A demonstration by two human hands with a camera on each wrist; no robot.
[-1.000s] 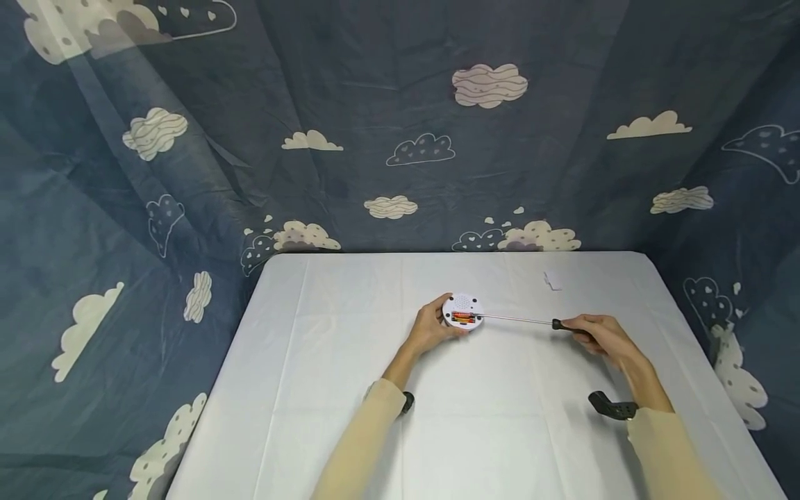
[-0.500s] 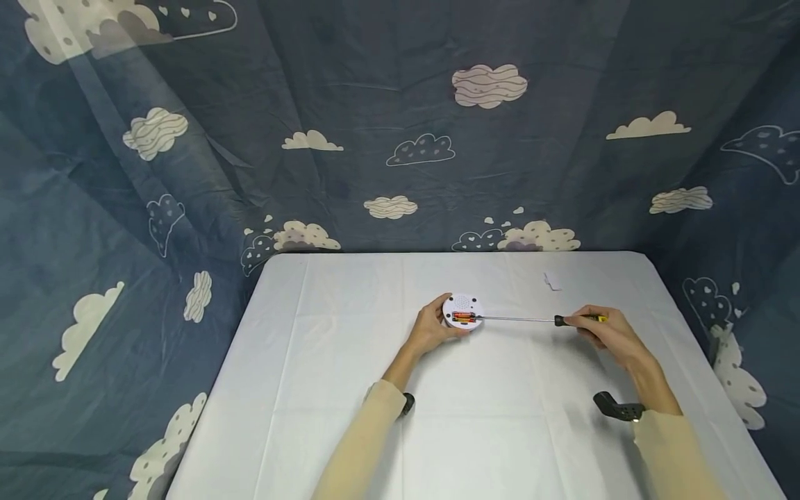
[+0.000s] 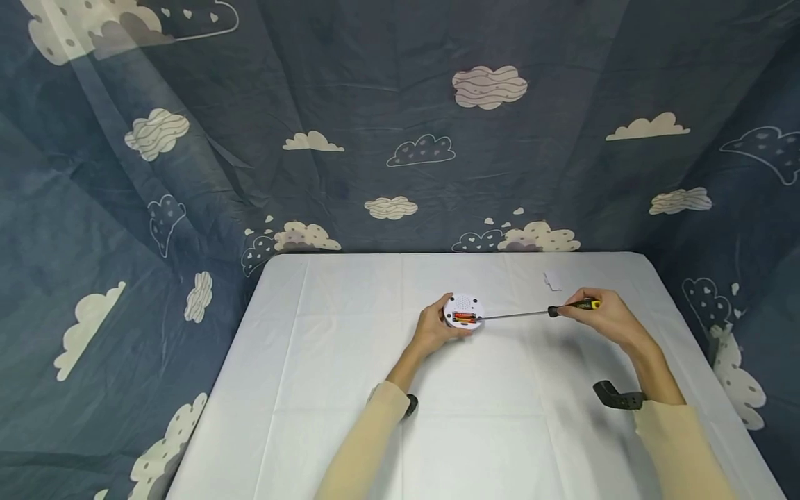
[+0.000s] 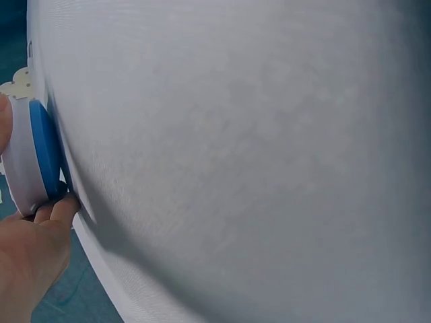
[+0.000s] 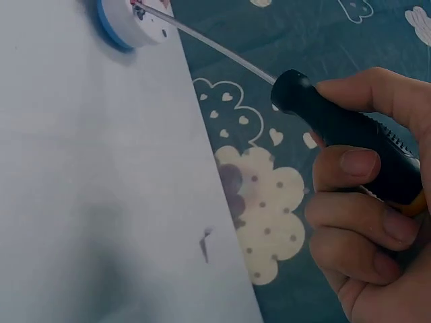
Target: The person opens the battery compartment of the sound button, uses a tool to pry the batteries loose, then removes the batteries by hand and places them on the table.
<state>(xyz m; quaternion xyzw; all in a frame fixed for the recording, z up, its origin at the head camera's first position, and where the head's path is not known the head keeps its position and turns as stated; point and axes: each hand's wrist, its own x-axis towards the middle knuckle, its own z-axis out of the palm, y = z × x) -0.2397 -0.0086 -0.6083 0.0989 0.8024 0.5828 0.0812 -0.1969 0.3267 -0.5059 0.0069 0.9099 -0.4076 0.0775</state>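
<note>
My left hand (image 3: 431, 328) grips a round white device (image 3: 464, 303) by its rim, thumb on the near side and fingers beyond. Its upturned face has a speaker grille and an uncovered compartment with red-orange batteries (image 3: 464, 317). In the left wrist view, the device's blue side (image 4: 46, 148) faces the table. My right hand (image 3: 609, 319) holds a screwdriver (image 5: 350, 128) by its black and yellow handle, fingers curled round it. The long thin shaft points left, its tip right at the compartment's right end.
A white cloth covers the table (image 3: 350, 430). Near its far right part lies a small white piece (image 3: 553, 281) with dark edges. A dark blue cloud-patterned curtain (image 3: 375, 104) hangs behind and at both sides. Black straps with camera mounts (image 3: 615, 397) sit on both wrists.
My right hand has moved away from me and slightly up, so the screwdriver now slants down to the left, with its yellow handle end showing. The left hand and device stay nearly in place.
</note>
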